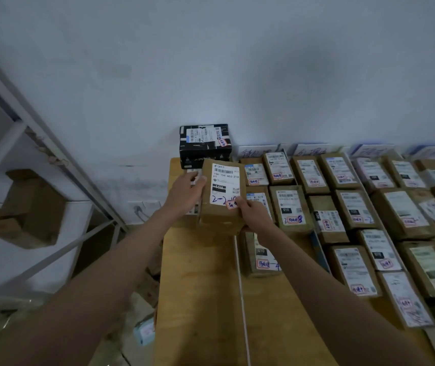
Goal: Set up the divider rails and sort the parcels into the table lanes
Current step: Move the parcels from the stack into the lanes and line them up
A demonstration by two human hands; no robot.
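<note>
I hold a brown cardboard parcel (220, 215) with a white shipping label above the far left lane of the wooden table (198, 286). My left hand (186, 194) grips its left edge and my right hand (253, 213) grips its lower right corner. Behind it stands a black box (204, 143) against the wall. A thin white divider rail (241, 286) runs along the table toward me, marking off the left lane. To the right, several brown parcels (290, 207) lie in rows in the other lanes.
A metal shelving frame (52, 154) with brown boxes (31, 207) stands at the left. Paper lane signs (258, 151) lean against the wall behind the parcels. A small bluish packet (143, 331) lies on the floor beside the table's left edge.
</note>
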